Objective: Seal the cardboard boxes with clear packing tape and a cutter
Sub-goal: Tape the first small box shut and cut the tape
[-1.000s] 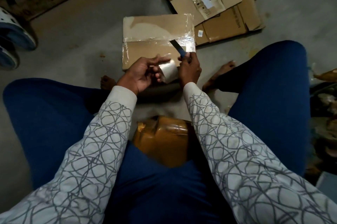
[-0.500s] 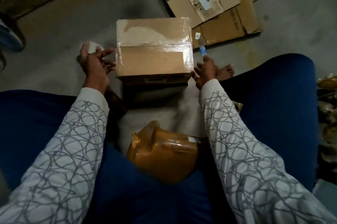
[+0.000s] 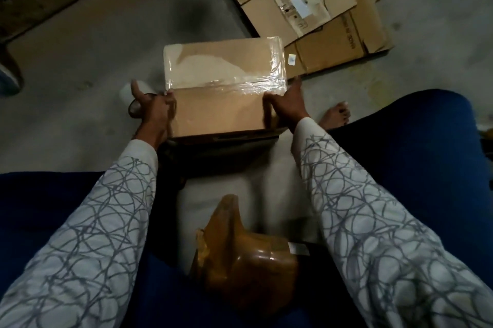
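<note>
Between the person's spread knees, on the grey concrete floor (image 3: 80, 74), sits the cardboard box (image 3: 221, 111): plain brown, its far half glossy under wrinkled clear tape (one band crosses the seam). Its long axis runs left to right. Flattened cartons (image 3: 306, 7) lie beyond. The left hand (image 3: 153, 111) grips its left edge with curled fingers, and the right hand (image 3: 286, 104) clamps the right edge, thumb on top. A tape roll (image 3: 124, 91) lies just behind the left hand.
</note>
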`<state>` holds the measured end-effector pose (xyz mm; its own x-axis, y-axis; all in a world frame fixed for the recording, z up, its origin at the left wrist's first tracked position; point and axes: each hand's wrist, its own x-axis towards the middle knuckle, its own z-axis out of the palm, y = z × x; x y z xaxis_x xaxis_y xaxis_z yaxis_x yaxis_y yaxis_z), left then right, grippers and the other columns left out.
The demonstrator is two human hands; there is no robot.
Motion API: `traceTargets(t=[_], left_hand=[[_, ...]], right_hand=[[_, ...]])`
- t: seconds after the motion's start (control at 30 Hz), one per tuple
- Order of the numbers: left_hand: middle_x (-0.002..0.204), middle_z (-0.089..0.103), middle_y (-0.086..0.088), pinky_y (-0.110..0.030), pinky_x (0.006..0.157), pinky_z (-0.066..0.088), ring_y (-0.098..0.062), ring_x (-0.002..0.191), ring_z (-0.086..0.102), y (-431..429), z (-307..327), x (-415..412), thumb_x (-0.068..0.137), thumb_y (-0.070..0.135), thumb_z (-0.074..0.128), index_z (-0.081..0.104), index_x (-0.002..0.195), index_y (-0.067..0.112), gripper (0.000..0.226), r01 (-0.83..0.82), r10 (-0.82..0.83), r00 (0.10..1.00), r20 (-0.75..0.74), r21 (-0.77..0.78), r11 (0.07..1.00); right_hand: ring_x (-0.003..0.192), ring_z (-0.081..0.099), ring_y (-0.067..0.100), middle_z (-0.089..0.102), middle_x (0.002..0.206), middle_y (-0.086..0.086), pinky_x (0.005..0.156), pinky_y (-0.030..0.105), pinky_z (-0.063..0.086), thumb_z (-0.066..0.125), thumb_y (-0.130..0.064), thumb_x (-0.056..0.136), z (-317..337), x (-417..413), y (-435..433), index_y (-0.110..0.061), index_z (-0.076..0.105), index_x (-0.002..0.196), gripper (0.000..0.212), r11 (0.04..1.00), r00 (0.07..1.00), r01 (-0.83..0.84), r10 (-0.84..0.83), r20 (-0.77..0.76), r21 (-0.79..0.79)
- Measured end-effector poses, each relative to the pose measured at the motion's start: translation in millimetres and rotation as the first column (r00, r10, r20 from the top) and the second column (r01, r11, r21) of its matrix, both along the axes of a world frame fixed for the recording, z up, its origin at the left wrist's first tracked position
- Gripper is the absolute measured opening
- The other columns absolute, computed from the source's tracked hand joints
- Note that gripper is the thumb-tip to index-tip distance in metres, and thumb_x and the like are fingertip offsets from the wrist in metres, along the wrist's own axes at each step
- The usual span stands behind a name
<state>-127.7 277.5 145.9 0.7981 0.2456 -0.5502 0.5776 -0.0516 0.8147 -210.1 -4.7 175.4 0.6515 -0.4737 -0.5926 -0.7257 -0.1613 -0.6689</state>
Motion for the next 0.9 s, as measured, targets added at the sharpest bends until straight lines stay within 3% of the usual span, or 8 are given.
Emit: traceTargets(t=[0.1,0.2,0.27,0.4,0.57,0.7,0.83,0.9], left_hand=[[0.1,0.058,0.009,-0.014,0.067,0.049,0.005,0.064,0.053,-13.0,20.6,3.3,0.091,0.022,0.07,0.025,0.153,0.023,0.076,-0.028,0.033,0.998,0.047,-0.1,0.995],[0.085,0.059,0.0,-0.02,0.052,0.046,-0.008,0.059,0.054,-0.9,55.0,6.2,0.092,0.016,0.065,0.042,0.141,0.017,0.054,-0.181,0.208,0.973,0.103,-0.224,0.958],[0.083,0.058,0.0,-0.022,0.055,0.045,-0.01,0.062,0.055,15.3,87.1,10.1,0.078,0.036,0.078,0.054,0.121,0.015,0.054,-0.189,0.251,0.952,0.176,-0.308,0.933],[0.064,0.058,0.009,-0.021,0.054,0.04,-0.008,0.053,0.048,41.7,146.5,6.9,0.099,0.035,0.051,0.072,0.074,0.025,0.035,-0.141,0.207,0.961,0.183,-0.322,0.936],[0.107,0.071,-0.004,-0.035,0.069,0.06,-0.021,0.093,0.069,58.7,152.3,-11.6,0.09,0.038,0.061,0.063,0.12,0.015,0.038,-0.049,0.074,0.988,0.134,-0.179,0.983],[0.088,0.07,0.002,-0.029,0.068,0.051,-0.018,0.08,0.063,36.8,140.4,-33.0,0.097,0.032,0.05,0.065,0.104,0.023,0.019,-0.051,0.079,0.991,0.112,-0.238,0.97],[0.096,0.07,0.003,-0.028,0.067,0.046,-0.014,0.081,0.061,27.1,122.4,-43.0,0.102,0.017,0.045,0.058,0.103,0.027,0.017,-0.027,0.055,0.993,0.103,-0.257,0.966],[0.073,0.065,0.007,-0.022,0.056,0.045,-0.008,0.062,0.056,27.4,118.3,-41.6,0.099,0.014,0.045,0.057,0.1,0.022,0.014,-0.04,0.073,0.991,0.113,-0.27,0.962]], right_hand=[[0.108,0.062,0.024,0.066,0.118,0.005,0.084,0.033,0.054,0.074,-0.013,0.071,-1.0,-4.3,-1.6,-0.023,0.055,0.116,0.05,0.98,0.994,0.019,-0.039,0.099,0.197],[0.113,0.064,0.021,0.067,0.125,-0.001,0.091,0.04,0.056,0.077,-0.043,0.08,7.0,-14.8,8.0,-0.026,0.057,0.13,0.057,0.909,0.953,0.145,-0.234,0.19,0.392],[0.109,0.066,0.02,0.068,0.124,0.002,0.08,0.033,0.058,0.064,-0.049,0.093,22.1,-16.8,11.7,-0.024,0.061,0.128,0.043,0.851,0.891,0.177,-0.352,0.287,0.494],[0.084,0.068,0.017,0.074,0.09,0.001,0.083,0.035,0.051,0.041,-0.053,0.104,69.6,-13.3,-10.2,-0.016,0.074,0.094,0.051,0.702,0.708,0.262,-0.606,0.363,0.662],[0.109,0.065,0.025,0.069,0.122,-0.005,0.088,0.048,0.052,0.029,-0.077,0.093,108.0,-14.2,-15.6,-0.03,0.066,0.126,0.069,0.778,0.893,0.111,-0.351,0.282,0.618],[0.09,0.062,0.006,0.066,0.096,-0.023,0.077,0.038,0.047,0.026,-0.071,0.097,107.4,-41.9,17.1,-0.046,0.061,0.104,0.044,0.788,0.948,0.156,-0.29,0.134,0.596],[0.091,0.068,0.01,0.073,0.098,-0.015,0.065,0.03,0.052,0.028,-0.07,0.098,87.0,-52.5,20.0,-0.039,0.061,0.123,0.052,0.722,0.889,0.243,-0.433,0.15,0.648],[0.101,0.07,0.014,0.075,0.109,-0.01,0.069,0.029,0.056,0.036,-0.064,0.099,82.5,-45.8,16.9,-0.034,0.062,0.13,0.051,0.738,0.863,0.226,-0.454,0.221,0.636]])
